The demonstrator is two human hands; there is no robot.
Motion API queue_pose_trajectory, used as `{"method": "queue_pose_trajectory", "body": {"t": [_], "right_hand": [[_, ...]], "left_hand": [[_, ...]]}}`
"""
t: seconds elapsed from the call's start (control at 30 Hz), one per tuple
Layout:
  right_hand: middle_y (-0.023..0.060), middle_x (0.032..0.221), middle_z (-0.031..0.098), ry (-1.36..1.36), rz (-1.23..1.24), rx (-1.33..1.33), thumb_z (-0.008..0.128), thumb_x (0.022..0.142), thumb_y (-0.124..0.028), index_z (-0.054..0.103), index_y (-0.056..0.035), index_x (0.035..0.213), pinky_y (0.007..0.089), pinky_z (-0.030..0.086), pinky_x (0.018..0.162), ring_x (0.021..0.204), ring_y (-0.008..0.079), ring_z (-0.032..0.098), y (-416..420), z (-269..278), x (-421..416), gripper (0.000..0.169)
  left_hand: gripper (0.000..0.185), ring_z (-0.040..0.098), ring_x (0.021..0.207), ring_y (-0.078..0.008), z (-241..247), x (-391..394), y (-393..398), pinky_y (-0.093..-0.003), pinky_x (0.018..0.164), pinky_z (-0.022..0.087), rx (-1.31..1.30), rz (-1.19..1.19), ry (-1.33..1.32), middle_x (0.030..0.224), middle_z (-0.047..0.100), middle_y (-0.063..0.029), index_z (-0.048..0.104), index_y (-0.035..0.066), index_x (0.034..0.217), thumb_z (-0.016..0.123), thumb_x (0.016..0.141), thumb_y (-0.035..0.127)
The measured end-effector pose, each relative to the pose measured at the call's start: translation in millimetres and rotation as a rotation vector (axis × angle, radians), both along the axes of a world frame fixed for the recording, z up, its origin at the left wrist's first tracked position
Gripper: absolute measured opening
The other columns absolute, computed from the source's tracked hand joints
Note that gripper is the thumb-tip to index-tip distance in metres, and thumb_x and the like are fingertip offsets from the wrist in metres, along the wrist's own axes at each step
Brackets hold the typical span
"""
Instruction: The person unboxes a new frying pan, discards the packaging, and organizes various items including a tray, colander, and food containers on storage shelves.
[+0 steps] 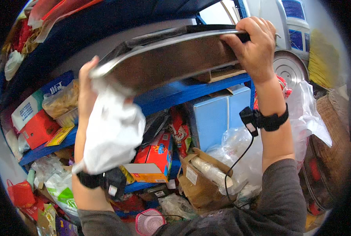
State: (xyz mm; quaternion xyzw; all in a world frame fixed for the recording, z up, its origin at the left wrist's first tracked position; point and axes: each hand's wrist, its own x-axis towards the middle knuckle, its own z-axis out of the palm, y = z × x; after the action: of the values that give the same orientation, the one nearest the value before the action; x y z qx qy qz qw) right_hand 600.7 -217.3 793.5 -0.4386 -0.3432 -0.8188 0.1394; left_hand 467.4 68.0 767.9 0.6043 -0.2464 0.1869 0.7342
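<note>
A wide, dark shallow tray (175, 59) with a shiny metal-looking rim is held up in front of the shelving, tilted so that one broad face is towards me. My right hand (256, 44) grips its right end, thumb below the rim and fingers over it. At the other end, my left hand (87, 82) holds the tray's edge, its fingers partly hidden. A white cloth (113, 132) hangs beneath that end, in front of my left forearm and blurred; it seems held by the left hand too.
Blue metal shelving (166, 96) runs behind the tray. On and below it are a red box (40, 129), a light blue box (216, 115), an opened red carton (153, 156), a brown cardboard box (199, 183) and a pink plastic basket (150, 221). A round metal lid (290, 67) stands at right.
</note>
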Motion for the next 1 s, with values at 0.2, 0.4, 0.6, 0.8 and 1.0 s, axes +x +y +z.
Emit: {"method": "queue_pose_trajectory", "body": {"t": [0.2, 0.4, 0.6, 0.8, 1.0], "right_hand": [[0.0059, 0.07, 0.052, 0.18, -0.06, 0.05, 0.06, 0.072, -0.042, 0.052, -0.0082, 0.068, 0.0361, 0.032, 0.072, 0.073, 0.0251, 0.048, -19, 6, 87, 0.035], [0.007, 0.093, 0.055, 0.497, -0.137, 0.083, 0.058, 0.077, -0.029, 0.057, -0.009, 0.087, 0.0414, 0.033, 0.08, 0.097, 0.0265, 0.046, -30, -46, 160, 0.022], [0.0093, 0.105, 0.051, 0.752, -0.388, 0.103, 0.053, 0.079, -0.037, 0.05, -0.0108, 0.104, 0.0445, 0.038, 0.081, 0.102, 0.0292, 0.045, -29, -49, 202, 0.037], [0.008, 0.103, 0.051, 0.882, -0.443, 0.063, 0.052, 0.078, -0.043, 0.052, -0.0109, 0.099, 0.0456, 0.039, 0.079, 0.101, 0.028, 0.046, -13, -41, 199, 0.039], [0.0124, 0.118, 0.044, 0.903, -0.427, 0.061, 0.051, 0.079, -0.042, 0.047, -0.0095, 0.112, 0.0422, 0.035, 0.09, 0.111, 0.031, 0.039, -18, -47, 225, 0.047]], "left_hand": [[0.059, 0.059, 0.067, -0.0244, 26, 111, -30, -0.0343, 0.059, 0.053, -0.003, -0.022, -0.016, 0.084, 0.055, -0.0142, 0.046, 0.0, 0.103, 0.052, 0.071, 0.05], [0.049, 0.054, 0.057, -0.0212, -11, 212, -56, -0.0362, 0.052, 0.051, -0.035, -0.089, 0.154, 0.072, 0.052, -0.0094, 0.048, 0.007, 0.093, 0.05, 0.07, 0.05], [0.061, 0.055, 0.062, -0.0263, -21, 285, -52, -0.0421, 0.054, 0.05, -0.085, -0.106, 0.22, 0.08, 0.053, -0.0138, 0.046, 0.004, 0.105, 0.042, 0.073, 0.056], [0.074, 0.056, 0.061, -0.0227, -33, 279, -53, -0.0363, 0.051, 0.049, -0.118, 0.055, 0.309, 0.079, 0.056, -0.0118, 0.045, 0.007, 0.112, 0.033, 0.074, 0.07], [0.017, 0.054, 0.061, -0.0177, -114, 220, -84, -0.0312, 0.054, 0.047, -0.241, -0.024, 0.346, 0.074, 0.057, -0.0067, 0.054, 0.007, 0.094, 0.051, 0.081, 0.018]]}}
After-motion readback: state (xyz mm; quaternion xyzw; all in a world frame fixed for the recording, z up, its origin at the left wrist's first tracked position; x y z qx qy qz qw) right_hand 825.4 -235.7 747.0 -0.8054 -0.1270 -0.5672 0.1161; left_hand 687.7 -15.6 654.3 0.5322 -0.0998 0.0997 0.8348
